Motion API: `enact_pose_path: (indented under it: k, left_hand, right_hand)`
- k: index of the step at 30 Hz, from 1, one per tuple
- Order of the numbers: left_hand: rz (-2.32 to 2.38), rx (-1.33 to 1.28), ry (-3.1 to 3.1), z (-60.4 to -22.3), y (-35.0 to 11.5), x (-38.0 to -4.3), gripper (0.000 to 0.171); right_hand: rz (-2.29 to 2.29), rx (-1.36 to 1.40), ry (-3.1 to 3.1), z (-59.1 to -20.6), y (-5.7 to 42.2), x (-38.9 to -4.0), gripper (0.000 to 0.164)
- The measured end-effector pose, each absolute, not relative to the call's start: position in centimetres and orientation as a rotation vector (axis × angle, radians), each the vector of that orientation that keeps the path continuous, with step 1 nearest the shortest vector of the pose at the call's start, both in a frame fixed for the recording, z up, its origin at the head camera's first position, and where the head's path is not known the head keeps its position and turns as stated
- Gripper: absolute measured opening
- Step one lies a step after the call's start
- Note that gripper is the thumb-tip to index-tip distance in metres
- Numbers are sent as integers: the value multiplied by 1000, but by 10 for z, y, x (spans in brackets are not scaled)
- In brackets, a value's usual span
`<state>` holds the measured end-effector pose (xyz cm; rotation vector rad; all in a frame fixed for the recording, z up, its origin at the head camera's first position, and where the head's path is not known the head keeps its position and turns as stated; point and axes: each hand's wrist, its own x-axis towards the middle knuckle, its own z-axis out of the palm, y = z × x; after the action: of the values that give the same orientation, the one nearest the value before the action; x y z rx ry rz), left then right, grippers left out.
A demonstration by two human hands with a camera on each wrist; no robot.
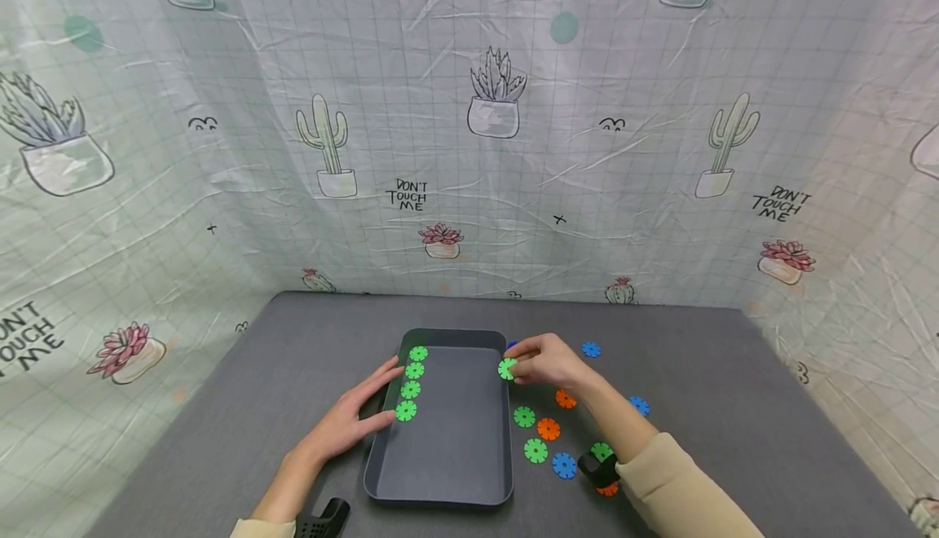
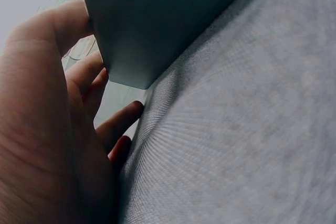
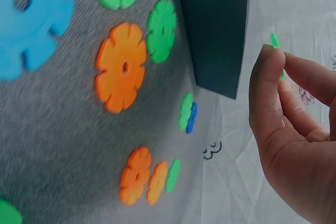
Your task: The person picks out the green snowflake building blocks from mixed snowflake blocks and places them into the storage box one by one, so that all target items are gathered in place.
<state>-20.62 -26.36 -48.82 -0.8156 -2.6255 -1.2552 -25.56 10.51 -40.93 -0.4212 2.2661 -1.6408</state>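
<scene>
Grey felt covers the table, and nearest the person's body a scatter of flower-shaped discs lies on it to the right of a dark grey tray: a blue disc, a green one, an orange one and another green one. Inside the tray, along its left wall, four green discs sit in a row running away from the person. The left hand rests flat on the felt with its fingers straight, their tips touching the tray's left outer wall beside that row. Farther on, the right hand pinches a single green disc between thumb and fingertips, holding it just at the tray's right rim near the far corner. Beyond that hand, a lone blue disc lies on the felt. Behind the table hangs a pale gridded curtain printed with cacti, potted succulents and the words "DON'T TOUCH ME".
</scene>
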Motion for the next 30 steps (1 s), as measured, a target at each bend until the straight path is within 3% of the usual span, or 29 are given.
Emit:
enact_pose_path:
  k: [30]
  left_hand:
    - [-1263,-795,-2631,-489,-263,-206,62]
  right_hand:
    - [-1694,-527,2067,-411,35,-246,34]
